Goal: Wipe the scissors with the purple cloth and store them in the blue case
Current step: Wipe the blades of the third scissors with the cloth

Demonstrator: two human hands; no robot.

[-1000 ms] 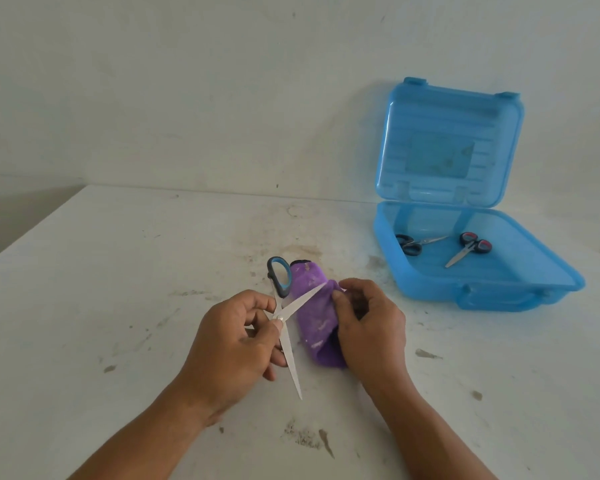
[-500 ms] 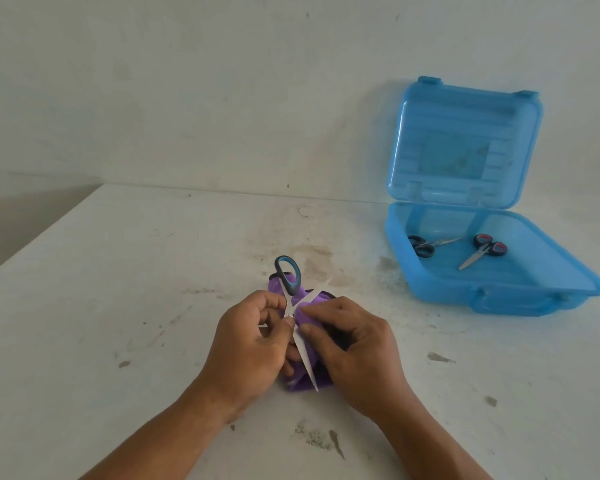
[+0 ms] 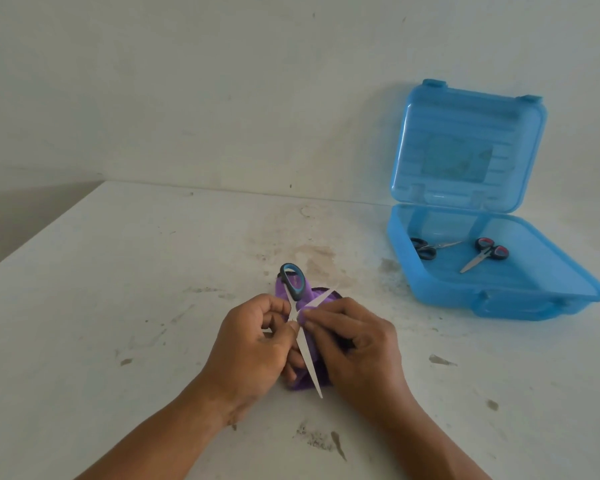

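Observation:
My left hand grips a pair of scissors near the pivot, blades spread wide apart. One black-and-blue handle loop points up and away; one blade points toward me, the other slants up to the right. My right hand holds the purple cloth bunched against the blades at the pivot. Most of the cloth is hidden under my hands. The blue case stands open at the right, its lid upright.
Inside the case lie two more pairs of scissors, one with black handles and one with black-and-red handles. The white table is stained and meets a white wall behind. Its left edge drops off at far left.
My right hand slid the cloth from the outer part of the upper-right blade down to the pivot. The cloth is now bunched more under my hands. The scissors stayed spread.

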